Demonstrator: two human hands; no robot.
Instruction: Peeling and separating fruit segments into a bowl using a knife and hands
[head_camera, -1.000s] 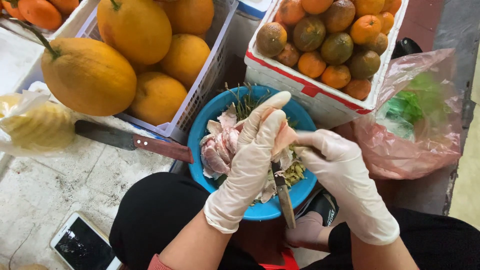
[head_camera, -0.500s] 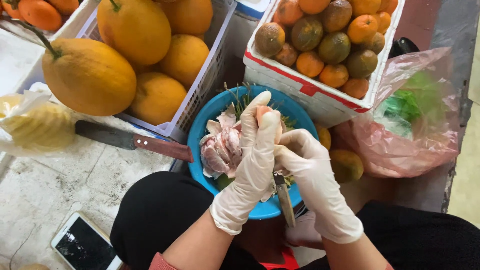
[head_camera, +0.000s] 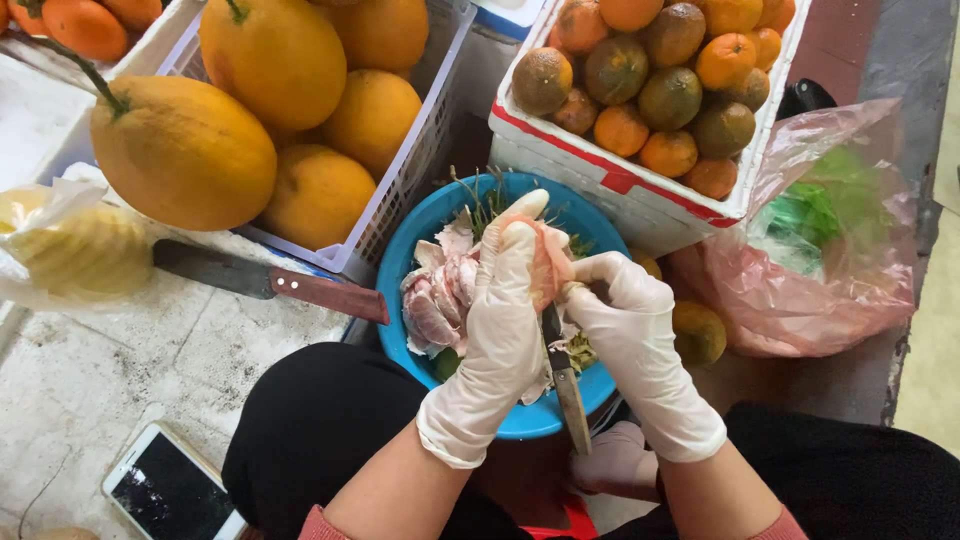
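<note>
Pomelos (head_camera: 185, 150) fill the basket (head_camera: 410, 170) at eleven o'clock; a box (head_camera: 610, 175) of small citrus stands at one, a pink bag (head_camera: 820, 280) at three. Between them, just above the lap, sits the blue bowl (head_camera: 400, 270) holding peeled scraps. Over it the left hand (head_camera: 505, 320) is wrapped closed around a pinkish fruit segment (head_camera: 550, 265), and the right hand (head_camera: 630, 345) clamps a small knife (head_camera: 565, 375), blade pointing to six. Judged step: skinning the segment. The next stroke calls for a shallow cut clear of the left fingers. Room is tight: bowl rim, basket and box crowd in. A big knife (head_camera: 265, 282) lies at nine, a phone (head_camera: 170, 490) at seven.
</note>
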